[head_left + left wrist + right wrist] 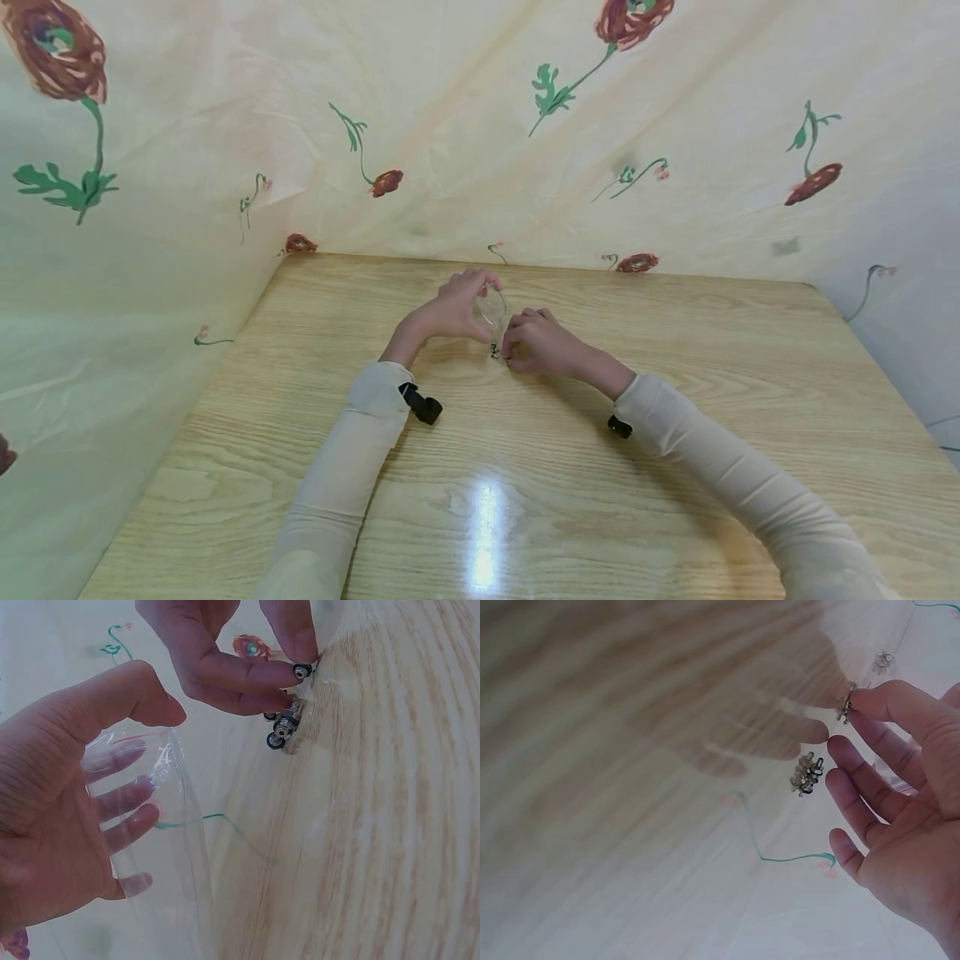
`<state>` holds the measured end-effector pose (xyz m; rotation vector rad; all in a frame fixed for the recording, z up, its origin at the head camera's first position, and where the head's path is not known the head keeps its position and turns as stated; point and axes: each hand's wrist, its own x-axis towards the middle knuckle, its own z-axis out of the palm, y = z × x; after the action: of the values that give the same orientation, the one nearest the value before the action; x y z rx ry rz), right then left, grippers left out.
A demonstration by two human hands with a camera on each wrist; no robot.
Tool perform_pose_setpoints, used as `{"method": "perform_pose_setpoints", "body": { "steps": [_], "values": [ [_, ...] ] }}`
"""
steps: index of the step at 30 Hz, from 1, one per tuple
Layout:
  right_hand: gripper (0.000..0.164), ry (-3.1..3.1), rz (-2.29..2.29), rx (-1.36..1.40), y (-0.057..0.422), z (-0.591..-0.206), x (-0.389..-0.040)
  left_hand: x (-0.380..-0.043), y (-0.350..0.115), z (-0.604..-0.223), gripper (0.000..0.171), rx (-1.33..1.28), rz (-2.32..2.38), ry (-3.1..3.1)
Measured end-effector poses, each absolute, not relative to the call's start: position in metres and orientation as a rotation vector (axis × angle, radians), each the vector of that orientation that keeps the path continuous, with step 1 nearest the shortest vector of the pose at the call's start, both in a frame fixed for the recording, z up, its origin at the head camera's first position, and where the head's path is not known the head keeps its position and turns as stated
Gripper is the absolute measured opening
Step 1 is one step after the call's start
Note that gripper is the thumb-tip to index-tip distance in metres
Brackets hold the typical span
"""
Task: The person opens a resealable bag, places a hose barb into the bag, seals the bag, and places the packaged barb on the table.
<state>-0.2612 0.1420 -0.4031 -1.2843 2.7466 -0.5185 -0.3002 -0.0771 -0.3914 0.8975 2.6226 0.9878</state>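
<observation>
**Right hand [543, 342] pinches a ringed metal fitting [302, 671] beside a clear plastic bag [172, 855]**

The left hand [453, 310] curves in a wide C around the bag, thumb along one edge, fingers showing through the film; whether they are inside it or behind it I cannot tell. Just right of the bag, the right hand has thumb and forefinger closed on the fitting, a small screw-like part with a dark ring. Its other fingers are loosely bent.

By the near end of the bag, a cluster of similar fittings [282, 730] lies right by those fingers. Another metal piece [883, 661] shows past the fingertips in the right wrist view, its place from the bag unclear.

Under the bag spreads a wood-grain desk [570, 517]; beyond it hangs a flowered sheet [450, 100].

The step looks like picking fittings up singly while the bag is steadied. The next move probably calls for a firm pinch and a bag mouth held wide, since parts this small could easily slip.
</observation>
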Motion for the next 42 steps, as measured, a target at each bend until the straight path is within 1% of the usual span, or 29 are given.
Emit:
{"method": "perform_pose_setpoints", "body": {
  "steps": [11,18,29,37,42],
  "values": [
    [0.005,2.760,-0.501,-1.253,0.1418,-0.4047,-0.2619,-0.3003,-0.0774,-0.3923,0.072,0.885,0.994,2.610],
    [0.005,2.776,-0.533,-1.228,0.1436,-0.4039,-0.2624,-0.2996,-0.0769,-0.3929,0.069,0.882,1.001,2.603],
    [0.006,2.793,-0.597,-1.205,0.1473,-0.4015,-0.2643,-0.3017,-0.0767,-0.3938,0.073,0.872,0.989,2.603],
    [0.003,2.791,-0.632,-1.185,0.1490,-0.3994,-0.2661,-0.3013,-0.0765,-0.3931,0.069,0.873,0.998,2.598],
    [0.004,2.790,-0.644,-1.163,0.1504,-0.3977,-0.2679,-0.3017,-0.0762,-0.3942,0.069,0.872,1.002,2.600]
  ]
}}
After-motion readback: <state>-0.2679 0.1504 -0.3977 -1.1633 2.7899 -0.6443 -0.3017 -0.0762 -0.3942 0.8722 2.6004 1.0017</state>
